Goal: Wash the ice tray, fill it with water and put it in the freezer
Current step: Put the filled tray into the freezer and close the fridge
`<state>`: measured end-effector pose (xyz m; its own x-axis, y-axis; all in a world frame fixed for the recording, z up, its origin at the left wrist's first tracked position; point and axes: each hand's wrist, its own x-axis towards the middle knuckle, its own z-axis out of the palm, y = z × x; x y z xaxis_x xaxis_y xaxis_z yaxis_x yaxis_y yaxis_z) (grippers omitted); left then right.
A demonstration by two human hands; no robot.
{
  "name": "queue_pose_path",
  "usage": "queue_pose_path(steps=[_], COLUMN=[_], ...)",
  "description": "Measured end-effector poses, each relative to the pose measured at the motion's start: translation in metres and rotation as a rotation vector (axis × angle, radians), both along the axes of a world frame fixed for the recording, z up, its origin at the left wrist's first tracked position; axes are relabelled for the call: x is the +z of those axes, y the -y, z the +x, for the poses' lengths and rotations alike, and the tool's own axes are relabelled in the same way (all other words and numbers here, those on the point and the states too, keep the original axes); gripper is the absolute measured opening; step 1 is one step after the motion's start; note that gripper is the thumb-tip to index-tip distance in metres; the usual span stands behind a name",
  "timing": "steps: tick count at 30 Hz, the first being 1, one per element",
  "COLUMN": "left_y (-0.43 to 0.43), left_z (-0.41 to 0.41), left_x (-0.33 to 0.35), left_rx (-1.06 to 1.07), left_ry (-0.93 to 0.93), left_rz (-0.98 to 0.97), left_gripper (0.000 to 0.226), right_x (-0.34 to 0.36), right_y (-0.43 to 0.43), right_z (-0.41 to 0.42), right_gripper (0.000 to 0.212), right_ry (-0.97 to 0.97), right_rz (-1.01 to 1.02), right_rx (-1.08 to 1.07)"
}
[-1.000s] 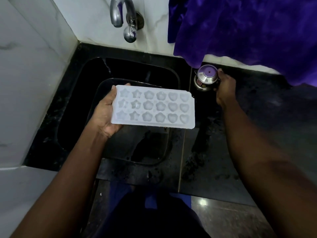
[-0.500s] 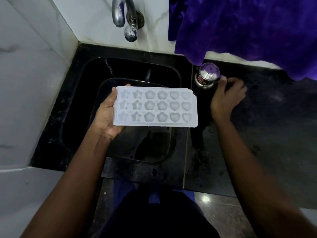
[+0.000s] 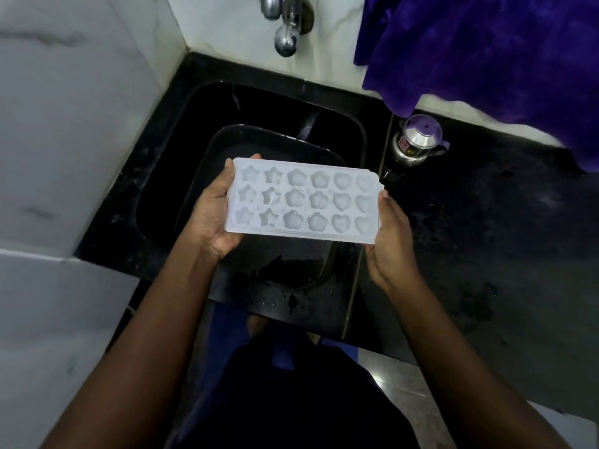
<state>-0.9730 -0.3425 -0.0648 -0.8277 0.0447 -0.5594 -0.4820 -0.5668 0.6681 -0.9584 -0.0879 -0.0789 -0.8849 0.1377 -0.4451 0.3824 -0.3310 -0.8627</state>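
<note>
A white ice tray (image 3: 304,200) with star, flower and heart shaped cells is held level over the black sink (image 3: 181,163). My left hand (image 3: 215,212) grips its left end, fingers curled underneath and thumb on the rim. My right hand (image 3: 389,234) holds the right end, thumb on the edge and fingers under the tray. The cells look wet and glisten. A steel tap (image 3: 285,24) juts from the wall above the sink, with no water running from it.
A black tub (image 3: 227,140) sits inside the sink under the tray. A small steel jug with a purple lid (image 3: 418,140) stands on the black counter (image 3: 486,238) at the right. A purple cloth (image 3: 486,50) hangs above it. White marble walls close the left side.
My right hand has left the steel jug and come to the tray's right end. The tray has stayed in my left hand over the sink.
</note>
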Motion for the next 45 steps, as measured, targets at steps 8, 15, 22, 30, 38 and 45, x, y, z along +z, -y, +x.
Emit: queue_pose_path(steps=[8,15,22,30,38,45], left_y=[-0.002,0.005,0.020,0.027,0.009,-0.029], left_z=[0.057,0.117,0.189,0.292,0.393,0.456], left_x=[-0.027,-0.025,-0.030,-0.038,-0.034,-0.030], left_rx=[0.234,0.424,0.571,0.795,1.103,1.402], left_ry=[0.004,-0.002,-0.039,-0.063,-0.071,-0.045], left_rz=[0.073,0.104,0.110,0.112,0.126,0.134], left_gripper=[0.052,0.052,0.052,0.053,0.052,0.052], right_x=[-0.009,-0.007,-0.007,-0.009,-0.010,-0.015], right_y=[0.003,0.029,0.060,0.102,0.145,0.175], right_z=[-0.004,0.012,0.048,0.109,0.167,0.207], right_gripper=[0.035,0.031,0.030,0.030,0.033,0.034], right_ry=[-0.016,-0.020,-0.054,-0.046,-0.022,-0.041], right_rz=[0.068,0.065,0.063,0.121,0.138,0.168], right_rx=[0.132,0.278,0.461,0.677,0.944,1.211])
